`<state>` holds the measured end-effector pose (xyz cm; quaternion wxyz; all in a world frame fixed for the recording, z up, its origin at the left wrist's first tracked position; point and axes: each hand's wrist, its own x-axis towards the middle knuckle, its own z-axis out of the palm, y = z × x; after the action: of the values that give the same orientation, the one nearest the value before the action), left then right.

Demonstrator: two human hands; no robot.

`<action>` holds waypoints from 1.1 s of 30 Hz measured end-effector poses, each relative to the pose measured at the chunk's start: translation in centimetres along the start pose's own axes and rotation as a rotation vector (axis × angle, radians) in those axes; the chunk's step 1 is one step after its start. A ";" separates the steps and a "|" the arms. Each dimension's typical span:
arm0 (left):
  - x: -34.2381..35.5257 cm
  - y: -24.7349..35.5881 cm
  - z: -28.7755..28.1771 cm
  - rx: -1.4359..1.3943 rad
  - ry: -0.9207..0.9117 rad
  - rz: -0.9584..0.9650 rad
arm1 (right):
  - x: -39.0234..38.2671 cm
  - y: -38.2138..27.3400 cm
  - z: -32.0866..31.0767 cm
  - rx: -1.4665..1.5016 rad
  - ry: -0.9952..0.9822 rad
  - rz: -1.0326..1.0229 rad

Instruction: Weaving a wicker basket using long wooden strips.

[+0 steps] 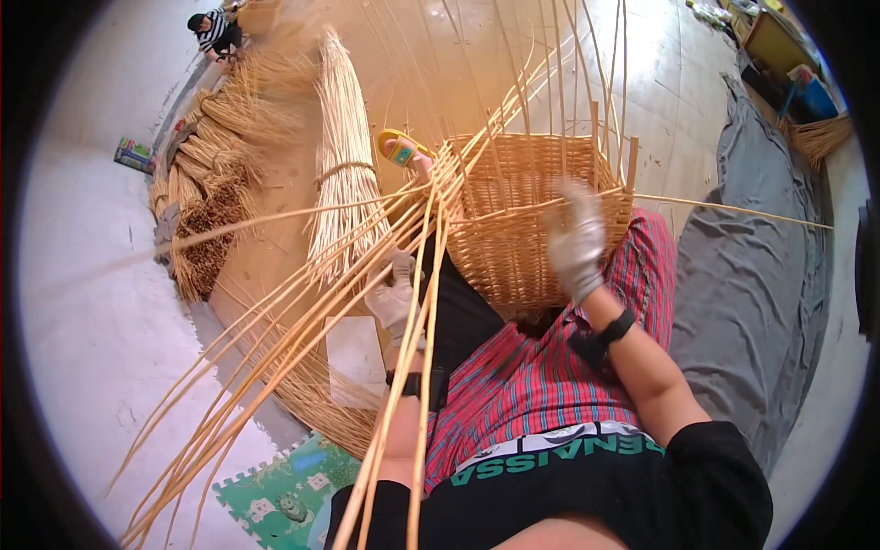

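Note:
A half-made wicker basket (504, 259) rests tilted between my legs, its tall upright stakes standing away from me. Over its right side is my right hand (577, 240) in a pale glove, smeared by motion, so its fingers do not show clearly. A thin rod (733, 207) runs from the basket's edge out to the right. At the basket's left edge, many loose rods (307, 321) fan out toward me and to the left. My left hand (394, 295), also gloved, is closed among these rods below the edge; the rods partly hide its fingers.
A tied bundle of pale rods (341, 156) lies ahead on the left, with heaped bundles (220, 183) beyond. Grey cloth (752, 266) covers the right side. A green patterned mat (289, 490) is at lower left. Another person (217, 35) sits at the far left.

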<state>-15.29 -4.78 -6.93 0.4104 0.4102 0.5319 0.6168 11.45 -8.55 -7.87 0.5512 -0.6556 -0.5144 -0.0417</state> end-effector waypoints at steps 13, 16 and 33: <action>-0.4 4.6 -3.2 0.365 -0.788 0.006 | -8.1 -14.7 4.8 0.546 -1.122 -0.734; -1.2 8.5 2.1 0.412 -0.816 0.531 | -6.9 -14.1 2.0 0.577 -1.000 -0.735; -5.0 0.8 2.6 -0.059 -0.096 0.076 | 3.5 5.5 0.6 0.975 -0.493 0.605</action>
<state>-11.22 -8.78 -6.23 0.4238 0.4470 0.4771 0.6269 16.75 -5.19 -9.70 0.6396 -0.4354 -0.3780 0.5084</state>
